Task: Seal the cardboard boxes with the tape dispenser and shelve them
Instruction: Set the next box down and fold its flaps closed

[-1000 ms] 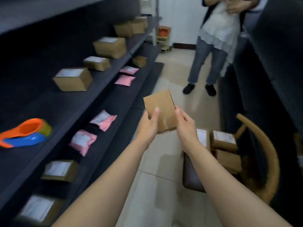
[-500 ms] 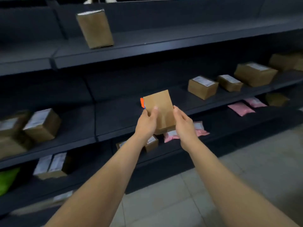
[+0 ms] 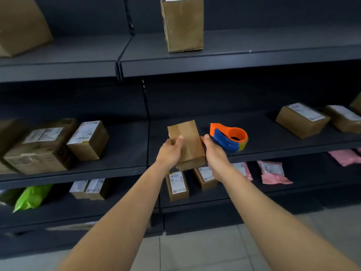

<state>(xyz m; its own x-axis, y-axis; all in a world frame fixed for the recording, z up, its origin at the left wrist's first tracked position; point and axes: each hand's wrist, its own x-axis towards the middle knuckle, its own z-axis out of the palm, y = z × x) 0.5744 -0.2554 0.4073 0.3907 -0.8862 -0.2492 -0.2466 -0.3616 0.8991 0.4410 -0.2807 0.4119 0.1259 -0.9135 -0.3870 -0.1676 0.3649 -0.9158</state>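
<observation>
1. Head view, shelving. The upper shelf (image 3: 254, 55) carries one tall carton (image 3: 182, 24) standing upright. The middle shelf (image 3: 273, 147) carries a cluster of labelled cartons (image 3: 88, 140) to your left, a labelled carton (image 3: 301, 120) to your right, and the tape dispenser (image 3: 229, 137), orange and blue, lying on its side between them. The lower shelf (image 3: 214, 202) holds small labelled cartons (image 3: 176, 185), pink mailers (image 3: 273, 172) and a green bag (image 3: 31, 197).
2. Head view, task's thing. You hold the small cardboard box (image 3: 186, 142) tilted in front of the middle shelf's edge, just left of the tape dispenser. Its upper face is plain brown; what it contains cannot be seen.
3. Head view, hands. Your left hand (image 3: 170, 151) grips the box's left side, thumb laid across the upper face. Your right hand (image 3: 214, 153) grips the right edge, thumb up beside it. Whether that thumb touches the dispenser cannot be told.
</observation>
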